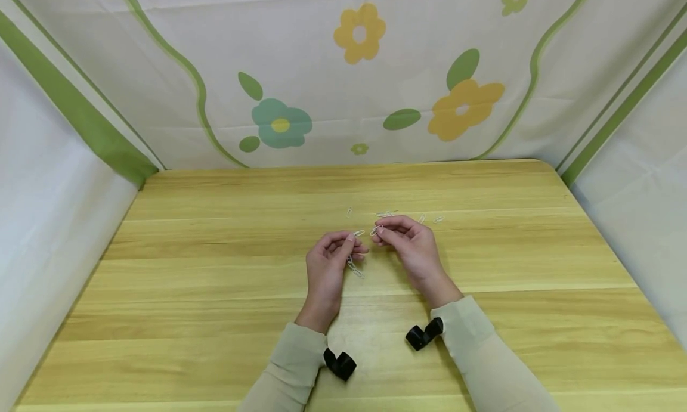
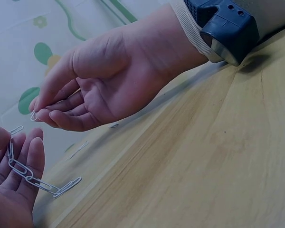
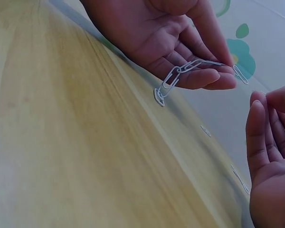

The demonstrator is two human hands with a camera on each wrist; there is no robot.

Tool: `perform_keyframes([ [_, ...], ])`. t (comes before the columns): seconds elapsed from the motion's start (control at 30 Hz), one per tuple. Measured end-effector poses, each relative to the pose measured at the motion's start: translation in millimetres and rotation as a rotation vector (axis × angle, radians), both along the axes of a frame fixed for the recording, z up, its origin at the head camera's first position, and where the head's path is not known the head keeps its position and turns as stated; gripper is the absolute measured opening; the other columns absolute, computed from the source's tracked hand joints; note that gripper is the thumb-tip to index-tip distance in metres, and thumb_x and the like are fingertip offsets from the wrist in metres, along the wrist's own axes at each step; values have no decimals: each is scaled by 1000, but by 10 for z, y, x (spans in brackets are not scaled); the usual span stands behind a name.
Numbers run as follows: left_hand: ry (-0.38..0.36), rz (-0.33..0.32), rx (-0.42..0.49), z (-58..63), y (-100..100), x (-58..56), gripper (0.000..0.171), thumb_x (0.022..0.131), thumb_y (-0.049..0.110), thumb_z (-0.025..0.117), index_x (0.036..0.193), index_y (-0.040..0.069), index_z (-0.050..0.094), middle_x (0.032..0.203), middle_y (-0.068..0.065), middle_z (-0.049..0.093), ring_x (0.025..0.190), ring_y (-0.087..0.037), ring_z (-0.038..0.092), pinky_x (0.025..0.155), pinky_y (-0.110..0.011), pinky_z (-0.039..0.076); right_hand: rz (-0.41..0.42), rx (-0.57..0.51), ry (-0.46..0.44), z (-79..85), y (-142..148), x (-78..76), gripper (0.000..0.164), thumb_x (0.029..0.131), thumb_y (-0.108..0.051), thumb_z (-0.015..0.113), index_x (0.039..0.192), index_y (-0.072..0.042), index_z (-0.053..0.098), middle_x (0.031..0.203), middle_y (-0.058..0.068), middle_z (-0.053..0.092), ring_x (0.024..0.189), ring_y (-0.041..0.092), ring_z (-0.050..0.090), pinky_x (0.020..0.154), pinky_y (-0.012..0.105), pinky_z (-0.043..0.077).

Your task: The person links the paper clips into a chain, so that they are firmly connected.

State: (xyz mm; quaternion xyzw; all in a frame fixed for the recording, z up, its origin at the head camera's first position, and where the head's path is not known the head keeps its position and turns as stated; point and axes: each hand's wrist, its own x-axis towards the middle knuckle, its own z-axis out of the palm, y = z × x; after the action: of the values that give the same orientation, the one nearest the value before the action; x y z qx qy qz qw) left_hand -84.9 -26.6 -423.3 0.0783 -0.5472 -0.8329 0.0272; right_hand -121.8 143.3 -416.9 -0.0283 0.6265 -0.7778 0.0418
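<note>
Head view: left hand (image 1: 328,264) part-hides paperclip chain (image 1: 355,269).

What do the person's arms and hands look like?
The left hand and right hand are bare, with no gloves showing. The left sleeve and right sleeve are long and pale beige. Each wrist has a chunky dark gadget: a left gadget and a right gadget, which shows two little round spots up close.
</note>
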Motion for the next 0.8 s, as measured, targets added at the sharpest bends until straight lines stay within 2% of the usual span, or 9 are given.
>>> perform_keyframes([
  [0.2, 3, -10, 1, 4, 5, 4, 15, 106, 8, 69, 116, -3, 71, 95, -7, 75, 83, -18, 79, 80, -33, 67, 16, 56, 38, -7, -7, 5, 13, 99, 2, 74, 112, 2, 75, 101, -2, 77, 90, 17, 75, 84, 27, 66],
  [0.4, 4, -16, 1, 11, 13, 9, 16, 105, 8, 69, 116, -3, 71, 98, -13, 75, 82, -18, 78, 79, -33, 68, 27, 101, 83, -14, -21, 7, 19, 98, 1, 75, 115, 10, 72, 101, -4, 77, 89, 19, 74, 81, 27, 65],
  [0.57, -3, -23, -5, 12, 15, 16, 16, 105, 9, 70, 117, -2, 71, 104, -20, 74, 82, -18, 78, 78, -32, 67, 22, 118, 93, -20, -22, 10, 19, 98, 0, 75, 115, 9, 73, 100, -5, 78, 88, 19, 74, 81, 28, 65],
  [0.8, -16, -30, 7, 12, 25, 21, 15, 104, 8, 70, 115, -2, 71, 98, -11, 75, 79, -17, 77, 75, -30, 66, 10, 172, 122, -14, -40, 18, 18, 98, -1, 77, 113, 8, 75, 98, -5, 77, 85, 13, 72, 78, 26, 64],
])
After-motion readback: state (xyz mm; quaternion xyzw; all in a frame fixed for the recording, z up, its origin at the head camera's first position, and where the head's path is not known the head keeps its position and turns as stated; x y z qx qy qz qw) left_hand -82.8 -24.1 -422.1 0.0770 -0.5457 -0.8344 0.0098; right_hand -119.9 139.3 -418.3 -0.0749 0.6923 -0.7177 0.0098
